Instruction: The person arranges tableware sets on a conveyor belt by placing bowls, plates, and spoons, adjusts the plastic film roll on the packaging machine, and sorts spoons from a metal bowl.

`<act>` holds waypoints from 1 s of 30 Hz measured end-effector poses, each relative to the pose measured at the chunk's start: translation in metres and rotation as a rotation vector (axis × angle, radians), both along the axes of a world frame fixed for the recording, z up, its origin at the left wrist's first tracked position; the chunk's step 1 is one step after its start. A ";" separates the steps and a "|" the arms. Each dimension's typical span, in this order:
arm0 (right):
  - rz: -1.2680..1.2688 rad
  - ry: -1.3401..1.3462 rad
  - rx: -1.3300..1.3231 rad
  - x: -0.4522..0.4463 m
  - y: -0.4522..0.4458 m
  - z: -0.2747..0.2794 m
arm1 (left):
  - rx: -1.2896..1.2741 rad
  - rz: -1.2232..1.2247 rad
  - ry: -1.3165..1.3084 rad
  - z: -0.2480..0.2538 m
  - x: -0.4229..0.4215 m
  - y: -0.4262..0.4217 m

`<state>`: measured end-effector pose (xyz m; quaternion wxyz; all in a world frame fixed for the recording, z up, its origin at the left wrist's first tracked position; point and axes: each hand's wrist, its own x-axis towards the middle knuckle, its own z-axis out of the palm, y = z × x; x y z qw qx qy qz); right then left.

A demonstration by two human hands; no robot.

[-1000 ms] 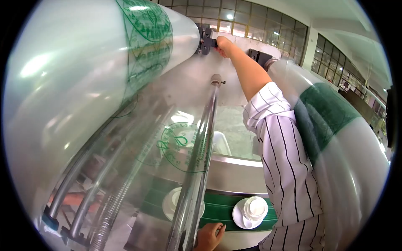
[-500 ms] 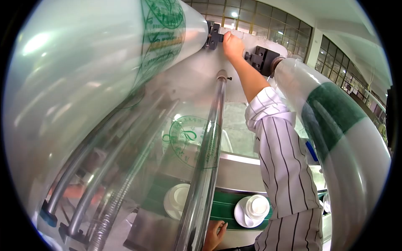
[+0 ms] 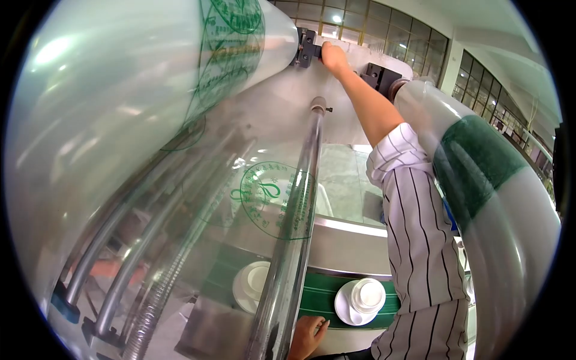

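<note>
My right hand (image 3: 334, 58) is closed around a black knob (image 3: 317, 51) on the black bracket (image 3: 306, 48) at the far end of the large film roll (image 3: 120, 102). That roll has green printing and fills the upper left. At the bottom centre, my left hand (image 3: 307, 336) has its fingers curled, with nothing visible in them, beside the lower end of a shiny metal bar (image 3: 298, 240). Clear film with a round green print (image 3: 270, 201) stretches behind the bar. White stacked dishes (image 3: 365, 297) stand on a green belt (image 3: 324, 297), right of my left hand.
A second film roll (image 3: 498, 198) with a green band runs down the right side, beside my right sleeve. More dishes (image 3: 255, 282) show through the film. Metal rods (image 3: 141, 252) cross the lower left. A metal ledge (image 3: 351, 246) lies behind the belt.
Between one second and half a second ago, the view shifted, moving the rolls and bar rightward in the picture. Since then, my right forearm has swung slightly right; its hand remains at the knob.
</note>
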<state>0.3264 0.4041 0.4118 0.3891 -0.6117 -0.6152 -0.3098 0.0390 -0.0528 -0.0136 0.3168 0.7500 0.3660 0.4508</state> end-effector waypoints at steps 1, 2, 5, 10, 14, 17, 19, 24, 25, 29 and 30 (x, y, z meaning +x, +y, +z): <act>-0.017 0.090 0.058 -0.009 -0.008 -0.006 | -0.010 -0.021 0.009 0.004 -0.003 -0.001; -0.035 0.180 0.117 -0.019 -0.014 -0.010 | -0.019 -0.042 0.019 0.007 -0.004 -0.001; -0.079 0.256 0.242 -0.032 -0.025 -0.019 | -0.020 -0.072 0.002 0.009 -0.006 0.005; -0.090 0.322 0.026 -0.028 -0.024 -0.008 | -0.078 -0.032 -0.021 0.011 -0.005 -0.001; 0.115 0.916 -0.558 -0.007 0.002 0.031 | -0.033 -0.116 0.056 0.005 -0.005 0.001; 0.109 0.899 -0.400 -0.013 0.011 0.024 | 0.144 -0.034 0.085 -0.020 0.001 -0.004; 0.089 0.524 -0.257 -0.001 0.012 0.013 | 0.142 -0.022 0.079 -0.019 0.001 -0.006; -0.074 0.295 0.176 -0.027 -0.024 -0.018 | -0.020 -0.111 0.074 -0.009 0.002 -0.002; -0.083 0.262 0.232 -0.032 -0.024 -0.019 | -0.077 -0.116 0.065 -0.003 0.001 -0.001; -0.097 0.197 0.080 -0.015 -0.014 -0.011 | 0.025 -0.032 0.008 0.014 -0.002 -0.002; -0.080 0.135 -0.031 0.013 0.014 -0.001 | 0.068 -0.046 0.036 0.008 -0.001 -0.004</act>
